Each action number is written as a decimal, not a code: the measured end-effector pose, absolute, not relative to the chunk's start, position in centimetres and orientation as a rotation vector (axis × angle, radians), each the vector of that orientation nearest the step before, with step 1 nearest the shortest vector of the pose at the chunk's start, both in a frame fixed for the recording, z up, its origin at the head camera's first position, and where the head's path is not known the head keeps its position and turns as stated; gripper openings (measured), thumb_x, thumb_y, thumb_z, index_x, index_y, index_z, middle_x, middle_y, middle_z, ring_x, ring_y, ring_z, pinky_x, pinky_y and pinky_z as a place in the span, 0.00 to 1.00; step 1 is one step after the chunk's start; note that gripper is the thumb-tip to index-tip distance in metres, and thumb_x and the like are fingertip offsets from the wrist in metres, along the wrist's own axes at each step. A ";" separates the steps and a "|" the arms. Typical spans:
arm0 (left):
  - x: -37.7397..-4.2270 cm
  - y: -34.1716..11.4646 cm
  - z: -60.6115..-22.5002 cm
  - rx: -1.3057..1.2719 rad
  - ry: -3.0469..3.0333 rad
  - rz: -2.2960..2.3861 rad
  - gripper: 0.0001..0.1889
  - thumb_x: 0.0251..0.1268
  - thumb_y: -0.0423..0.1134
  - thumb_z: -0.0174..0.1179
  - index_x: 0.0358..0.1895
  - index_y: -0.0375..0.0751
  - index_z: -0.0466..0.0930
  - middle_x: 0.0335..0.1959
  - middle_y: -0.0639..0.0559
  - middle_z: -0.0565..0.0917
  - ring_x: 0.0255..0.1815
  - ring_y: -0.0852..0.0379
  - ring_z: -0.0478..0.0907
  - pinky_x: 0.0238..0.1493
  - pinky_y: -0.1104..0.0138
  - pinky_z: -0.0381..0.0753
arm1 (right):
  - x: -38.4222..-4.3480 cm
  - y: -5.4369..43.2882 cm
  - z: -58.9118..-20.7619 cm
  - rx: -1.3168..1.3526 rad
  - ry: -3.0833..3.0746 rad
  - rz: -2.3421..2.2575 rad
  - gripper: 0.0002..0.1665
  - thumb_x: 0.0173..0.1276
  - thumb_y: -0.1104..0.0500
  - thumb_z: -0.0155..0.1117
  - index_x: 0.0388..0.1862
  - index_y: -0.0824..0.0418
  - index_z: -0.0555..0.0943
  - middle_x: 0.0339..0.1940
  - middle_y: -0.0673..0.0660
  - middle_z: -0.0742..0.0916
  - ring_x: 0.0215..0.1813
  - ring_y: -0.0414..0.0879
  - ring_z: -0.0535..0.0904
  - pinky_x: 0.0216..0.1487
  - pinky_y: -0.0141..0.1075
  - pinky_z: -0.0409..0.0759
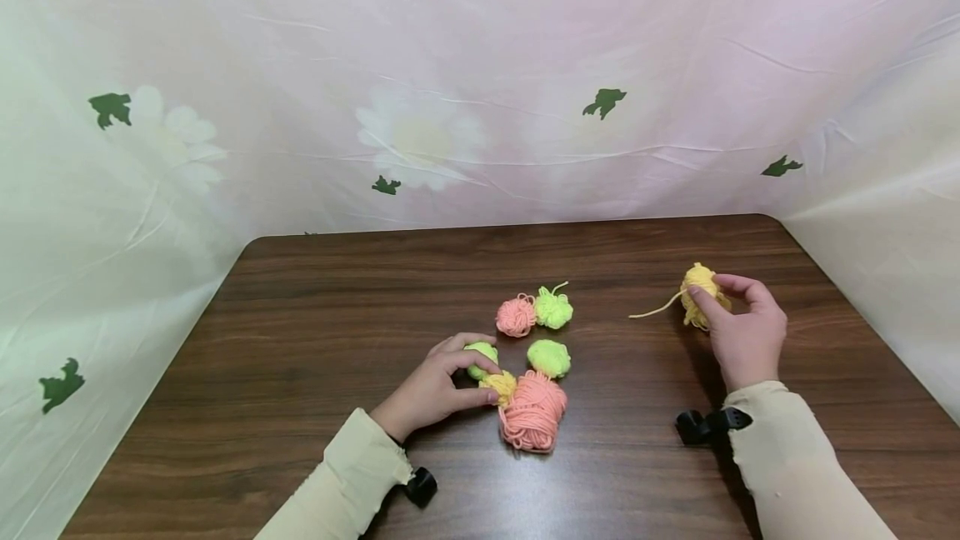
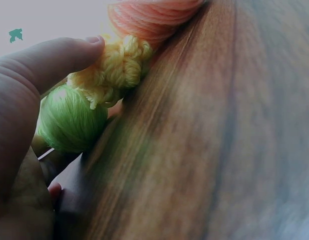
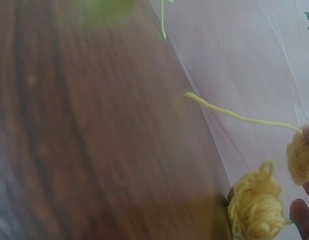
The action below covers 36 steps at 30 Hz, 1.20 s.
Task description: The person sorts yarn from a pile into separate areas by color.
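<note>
My left hand (image 1: 442,382) has its thumb against a small yellow yarn ball (image 1: 501,387), with a finger over its top. A green yarn ball (image 2: 73,119) sits beside the yellow one, under the same hand's fingers. Touching the yellow ball is a large coral yarn ball (image 1: 534,412). At the right, my right hand (image 1: 746,327) pinches a yellow yarn ball (image 1: 699,283) with a loose tail hanging leftward. The right wrist view shows a second yellow yarn ball (image 3: 257,202) close by the held one (image 3: 300,157); whether they touch is unclear.
Another green yarn ball (image 1: 549,358) lies against the large coral one. Farther back, a small coral ball (image 1: 516,316) and a lime ball (image 1: 553,308) sit side by side. The brown wooden table (image 1: 315,298) meets a patterned cloth (image 1: 480,65) behind.
</note>
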<state>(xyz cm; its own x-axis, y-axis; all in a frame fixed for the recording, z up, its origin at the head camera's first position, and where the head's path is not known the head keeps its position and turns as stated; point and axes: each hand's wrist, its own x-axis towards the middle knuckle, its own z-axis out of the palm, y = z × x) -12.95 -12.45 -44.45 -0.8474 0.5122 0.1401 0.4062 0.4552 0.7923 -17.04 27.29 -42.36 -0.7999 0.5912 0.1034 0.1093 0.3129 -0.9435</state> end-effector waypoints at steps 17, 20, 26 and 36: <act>-13.1 -12.4 -44.7 0.794 2.583 1.331 0.11 0.57 0.46 0.75 0.42 0.63 0.86 0.67 0.54 0.75 0.71 0.49 0.64 0.71 0.43 0.55 | -16.8 27.9 -42.0 -0.641 -2.092 1.551 0.21 0.61 0.51 0.77 0.52 0.52 0.84 0.47 0.42 0.79 0.52 0.40 0.72 0.32 0.20 0.74; -13.1 -12.4 -44.7 0.794 2.582 1.333 0.11 0.56 0.46 0.75 0.42 0.63 0.86 0.67 0.54 0.75 0.71 0.49 0.64 0.71 0.43 0.55 | -16.8 28.1 -42.1 -0.639 -2.081 1.561 0.20 0.61 0.52 0.77 0.51 0.52 0.84 0.46 0.42 0.79 0.51 0.39 0.73 0.32 0.20 0.74; -13.1 -12.5 -44.7 0.795 2.580 1.340 0.11 0.56 0.47 0.75 0.42 0.63 0.86 0.67 0.55 0.75 0.71 0.48 0.64 0.70 0.43 0.55 | -16.9 28.3 -42.3 -0.627 -2.061 1.575 0.19 0.60 0.52 0.78 0.50 0.52 0.84 0.44 0.42 0.80 0.46 0.36 0.73 0.30 0.20 0.74; -13.0 -12.5 -44.5 0.813 2.577 1.353 0.11 0.57 0.47 0.75 0.42 0.61 0.86 0.67 0.54 0.75 0.70 0.46 0.65 0.69 0.40 0.56 | -16.9 28.6 -42.4 -0.614 -2.043 1.572 0.19 0.61 0.53 0.78 0.50 0.52 0.84 0.43 0.43 0.79 0.41 0.36 0.73 0.27 0.20 0.73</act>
<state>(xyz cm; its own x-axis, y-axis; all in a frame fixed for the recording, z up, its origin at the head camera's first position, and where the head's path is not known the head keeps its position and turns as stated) -13.05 -12.46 -44.54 -0.8485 0.5109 0.1382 0.4039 0.4563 0.7929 -16.94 28.61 -42.39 -0.7806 0.6160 0.1057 0.0560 0.2373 -0.9698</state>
